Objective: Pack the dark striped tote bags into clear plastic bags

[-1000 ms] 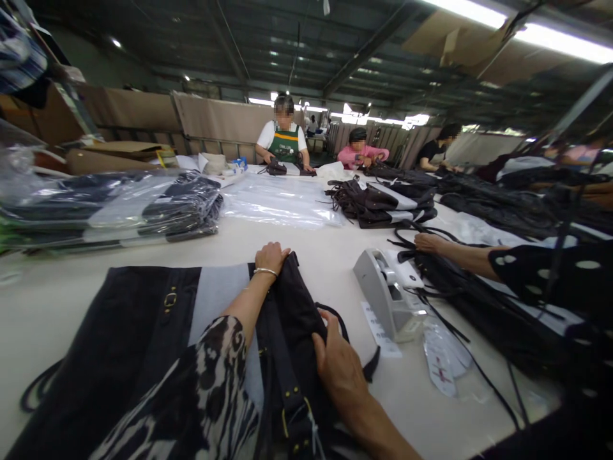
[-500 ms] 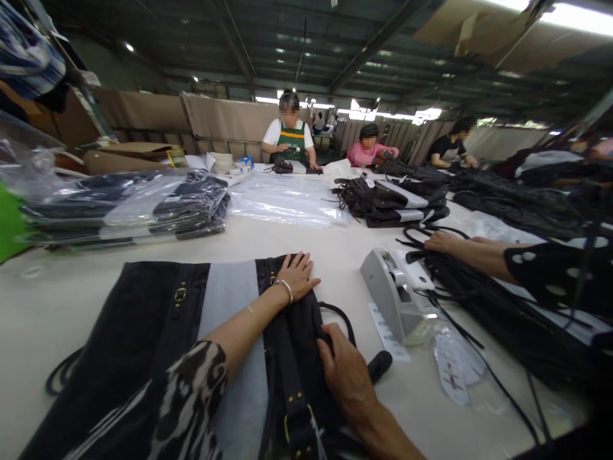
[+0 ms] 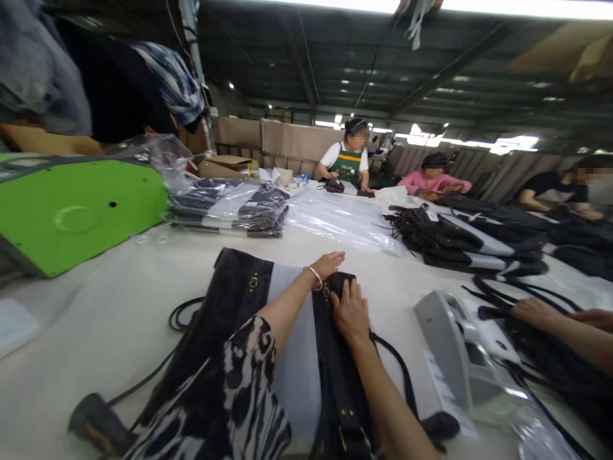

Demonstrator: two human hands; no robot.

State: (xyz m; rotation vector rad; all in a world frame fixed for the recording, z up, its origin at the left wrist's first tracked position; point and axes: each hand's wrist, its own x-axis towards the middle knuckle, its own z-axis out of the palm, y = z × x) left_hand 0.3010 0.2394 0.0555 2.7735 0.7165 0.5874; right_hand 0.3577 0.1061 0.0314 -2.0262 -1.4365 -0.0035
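A black bag [image 3: 225, 319] with gold-coloured buckles lies on the table in front of me. A pale strip of paper [image 3: 299, 358] runs down its middle. My left hand [image 3: 329, 263], with a bracelet at the wrist, is at the bag's far edge with its fingers stretched out. Just nearer to me, my right hand [image 3: 352, 312] lies flat on the right part of the bag, fingers spread. A black strap [image 3: 400, 364] loops out beside my right forearm. Neither hand grips anything.
At right stands a grey tape dispenser [image 3: 445, 345], close to another person's hand [image 3: 536, 313] on black goods. Plastic-wrapped bags [image 3: 230, 207] are stacked at the back, near clear plastic sheets [image 3: 340, 220]. More black bags [image 3: 460, 236] are piled right; a green machine [image 3: 81, 211] is left.
My right hand has moved from the bag's right edge up onto its far end, its fingers now spread. My left hand has slid toward the far edge. The view has turned left.
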